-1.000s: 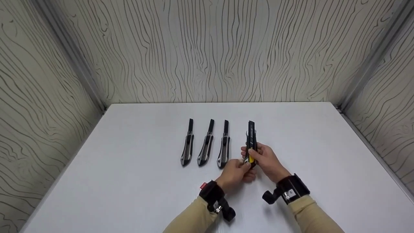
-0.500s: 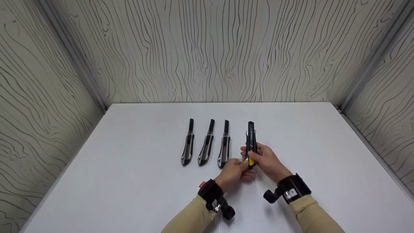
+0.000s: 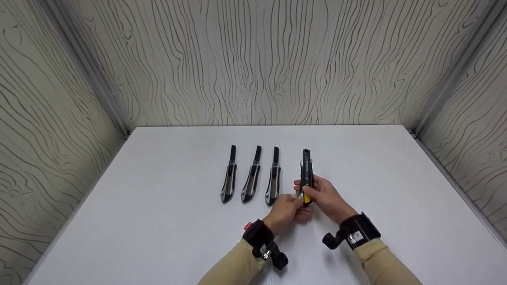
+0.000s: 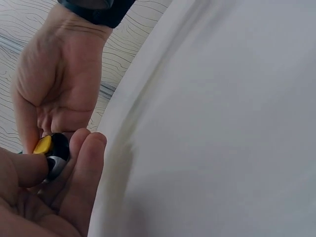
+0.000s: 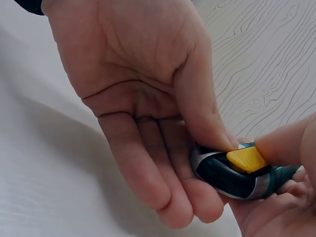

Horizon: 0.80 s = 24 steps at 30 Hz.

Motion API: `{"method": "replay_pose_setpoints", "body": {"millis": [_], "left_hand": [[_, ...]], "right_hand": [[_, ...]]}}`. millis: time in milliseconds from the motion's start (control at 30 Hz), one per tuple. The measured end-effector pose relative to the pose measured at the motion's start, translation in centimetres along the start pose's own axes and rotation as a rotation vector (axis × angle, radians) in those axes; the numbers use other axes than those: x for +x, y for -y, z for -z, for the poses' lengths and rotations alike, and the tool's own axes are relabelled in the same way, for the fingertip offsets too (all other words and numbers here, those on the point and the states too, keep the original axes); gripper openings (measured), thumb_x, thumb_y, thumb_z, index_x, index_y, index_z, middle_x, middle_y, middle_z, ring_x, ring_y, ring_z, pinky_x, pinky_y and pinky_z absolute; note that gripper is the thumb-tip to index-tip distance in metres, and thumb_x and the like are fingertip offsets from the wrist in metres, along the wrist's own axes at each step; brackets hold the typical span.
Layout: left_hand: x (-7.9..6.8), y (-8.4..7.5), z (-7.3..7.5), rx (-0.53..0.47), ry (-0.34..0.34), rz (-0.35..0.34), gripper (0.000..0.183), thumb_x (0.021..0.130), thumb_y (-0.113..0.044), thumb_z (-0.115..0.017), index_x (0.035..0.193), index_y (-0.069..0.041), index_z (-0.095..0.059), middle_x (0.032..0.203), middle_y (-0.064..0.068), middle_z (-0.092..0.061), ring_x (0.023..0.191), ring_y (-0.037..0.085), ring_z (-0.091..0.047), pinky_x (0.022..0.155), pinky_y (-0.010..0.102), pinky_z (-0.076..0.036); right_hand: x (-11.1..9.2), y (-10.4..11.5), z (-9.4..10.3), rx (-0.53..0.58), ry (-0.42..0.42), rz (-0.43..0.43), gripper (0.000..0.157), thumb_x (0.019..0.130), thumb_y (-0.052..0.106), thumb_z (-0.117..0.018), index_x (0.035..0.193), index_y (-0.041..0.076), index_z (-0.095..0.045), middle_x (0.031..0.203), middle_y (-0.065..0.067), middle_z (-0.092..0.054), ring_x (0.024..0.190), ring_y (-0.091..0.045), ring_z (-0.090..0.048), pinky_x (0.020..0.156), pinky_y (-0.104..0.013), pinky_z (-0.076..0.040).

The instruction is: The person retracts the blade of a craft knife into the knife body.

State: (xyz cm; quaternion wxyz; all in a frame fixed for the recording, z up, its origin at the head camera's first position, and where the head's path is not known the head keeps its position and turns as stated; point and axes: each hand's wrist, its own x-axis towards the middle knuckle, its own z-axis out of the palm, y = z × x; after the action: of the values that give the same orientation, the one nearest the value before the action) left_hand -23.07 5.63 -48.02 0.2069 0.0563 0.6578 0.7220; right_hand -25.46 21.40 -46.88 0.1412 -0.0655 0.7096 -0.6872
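In the head view both hands meet at a utility knife with a long black strip (image 3: pixel 306 168) along its top and a yellow piece (image 3: pixel 307 197) near its lower end. My right hand (image 3: pixel 329 201) holds it from the right, thumb over the front. My left hand (image 3: pixel 283 213) pinches the lower end. In the right wrist view the ridged yellow piece (image 5: pixel 247 159) lies on the dark, silver-trimmed knife end (image 5: pixel 222 175), with both thumbs close against it. The left wrist view shows the knife's rounded end (image 4: pixel 60 150) between the left thumb and fingers. Fingers hide much of the handle.
Left of the hands, three more utility knives lie side by side on the white table: the left one (image 3: pixel 228 184), the middle one (image 3: pixel 251 184) and the right one (image 3: pixel 273 186). The right one is close to the left hand. A wood-patterned wall (image 3: pixel 253 63) rises behind.
The black strip has turned slightly, and its lettered face now shows more squarely and looks narrower. Both hands keep their grip in almost the same place. The three other knives have not moved.
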Motion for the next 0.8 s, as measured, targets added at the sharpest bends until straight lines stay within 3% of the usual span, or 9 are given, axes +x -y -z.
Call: {"method": "replay_pose_setpoints", "body": {"millis": [200,433,633,800], "left_hand": [[0.1,-0.1,0.0,-0.025,0.033,-0.005,0.03,0.103,-0.014,-0.044,0.113,0.008,-0.063,0.091,0.017,-0.073,0.08,0.019,-0.073,0.076,0.031,-0.061],[0.0,-0.5,0.0,0.015,0.034,-0.011,0.032,0.103,-0.015,-0.044,0.115,0.007,-0.064,0.095,0.019,-0.073,0.088,0.027,-0.074,0.078,0.032,-0.061],[0.0,-0.9,-0.3,0.078,0.015,0.018,0.031,0.102,-0.017,-0.046,0.113,0.005,-0.066,0.093,0.016,-0.074,0.084,0.025,-0.073,0.077,0.032,-0.061],[0.0,-1.1,-0.6,0.119,-0.016,0.023,0.027,0.101,-0.018,-0.05,0.107,0.002,-0.066,0.092,0.018,-0.074,0.081,0.027,-0.073,0.073,0.034,-0.061]], "right_hand": [[-0.2,0.4,0.2,-0.137,-0.037,0.044,0.051,0.099,0.018,-0.055,0.141,-0.006,-0.038,0.135,-0.026,-0.055,0.115,-0.017,-0.06,0.095,-0.019,-0.048],[-0.4,1.1,0.5,-0.351,-0.126,0.058,0.044,0.097,0.03,-0.06,0.13,0.002,-0.054,0.111,-0.017,-0.067,0.098,-0.017,-0.061,0.084,-0.024,-0.048],[-0.6,1.4,0.8,-0.361,-0.096,0.028,0.044,0.095,0.028,-0.063,0.127,-0.001,-0.054,0.108,-0.016,-0.068,0.092,-0.014,-0.064,0.081,-0.026,-0.052],[-0.7,1.9,1.3,-0.37,-0.089,0.0,0.052,0.094,0.024,-0.064,0.135,-0.005,-0.048,0.114,-0.02,-0.068,0.088,-0.014,-0.066,0.078,-0.027,-0.054]]}}
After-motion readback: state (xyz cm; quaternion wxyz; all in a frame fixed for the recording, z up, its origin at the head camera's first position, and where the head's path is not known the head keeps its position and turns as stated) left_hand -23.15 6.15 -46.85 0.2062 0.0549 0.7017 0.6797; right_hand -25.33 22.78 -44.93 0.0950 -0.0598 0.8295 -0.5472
